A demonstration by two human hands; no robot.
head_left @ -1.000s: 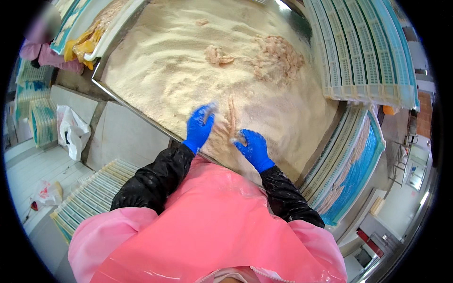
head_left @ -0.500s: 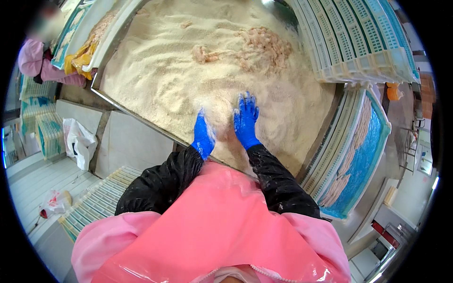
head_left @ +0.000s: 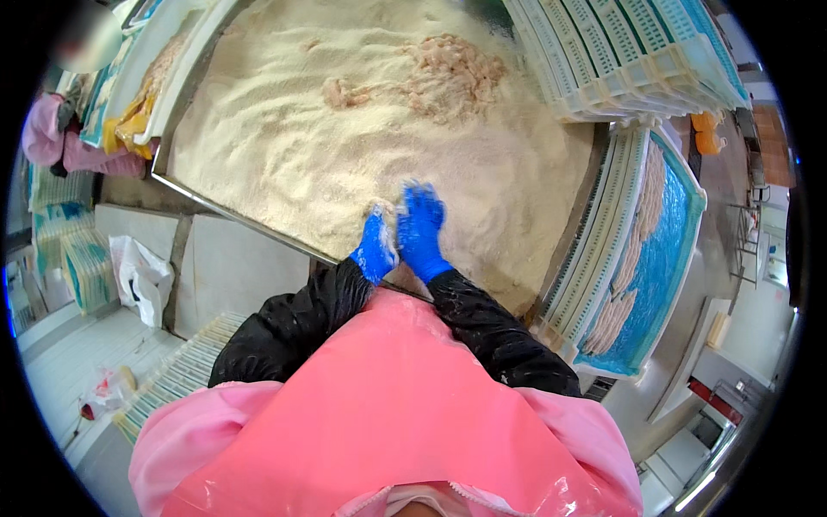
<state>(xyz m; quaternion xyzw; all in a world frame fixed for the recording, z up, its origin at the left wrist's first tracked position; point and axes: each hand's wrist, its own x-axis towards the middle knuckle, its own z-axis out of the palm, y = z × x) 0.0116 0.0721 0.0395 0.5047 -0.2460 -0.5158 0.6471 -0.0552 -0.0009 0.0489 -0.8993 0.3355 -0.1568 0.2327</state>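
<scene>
My two hands wear blue gloves dusted with crumbs and come together low over a wide metal-edged tray [head_left: 233,209] of pale, crumb-like coating [head_left: 284,146]. My left hand [head_left: 376,247] is turned on its edge, its fingers stretched forward and partly covered in crumbs. Just beside it, my right hand [head_left: 421,228] lies palm down with outstretched fingers, their tips smeared by motion. A little coating shows between the hands; whether a piece lies under them is hidden. Farther off in the tray sit a heap of raw, pale pink meat pieces [head_left: 452,73] and a smaller clump [head_left: 345,93].
Stacked pale perforated trays [head_left: 620,77] stand at the far right. Nearer right, a blue-lined tray [head_left: 642,293] holds rows of coated strips. A white bag [head_left: 140,280] hangs at left. Another person's pink sleeve [head_left: 43,129] and yellow glove [head_left: 133,125] show at the upper left.
My right hand has moved left, closing the gap to my left hand. The view has shifted slightly, so the tray and meat heap appear farther left and higher.
</scene>
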